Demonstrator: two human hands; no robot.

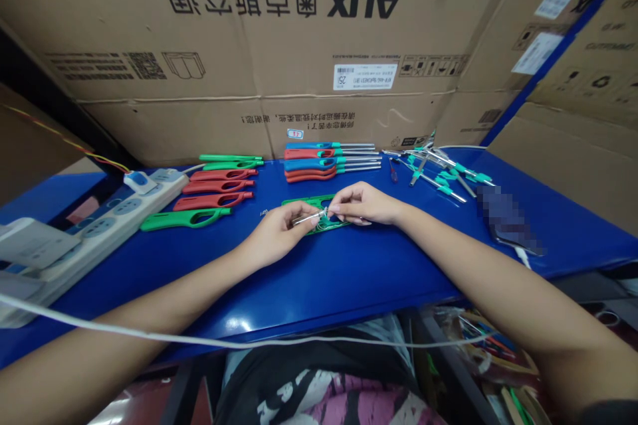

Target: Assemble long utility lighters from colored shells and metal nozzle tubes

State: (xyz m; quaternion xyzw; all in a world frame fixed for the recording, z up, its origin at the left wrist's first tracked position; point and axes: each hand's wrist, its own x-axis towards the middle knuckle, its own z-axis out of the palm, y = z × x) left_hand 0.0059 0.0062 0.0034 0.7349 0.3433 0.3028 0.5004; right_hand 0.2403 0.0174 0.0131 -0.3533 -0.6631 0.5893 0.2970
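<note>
My left hand (285, 226) is closed around a thin metal lighter tube (306, 217) with a teal piece at its end. Close beside it, my right hand (359, 204) pinches at the teal end, where fine wires show; exactly what its fingertips hold is too small to make out. Beneath both hands lies a green lighter handle shell (299, 202) on the blue table (239, 265). Left of my hands are green and red handle shells (214, 200) in a row. Further back sits a stack of lighters (312, 163) with blue and red handles and metal tubes.
Loose metal tubes with teal parts (438, 176) are heaped at the back right, near a blurred phone (506, 212). A white power strip (119, 216) runs along the left. A white cable (224, 343) crosses in front of me. Cardboard (279, 46) walls the back.
</note>
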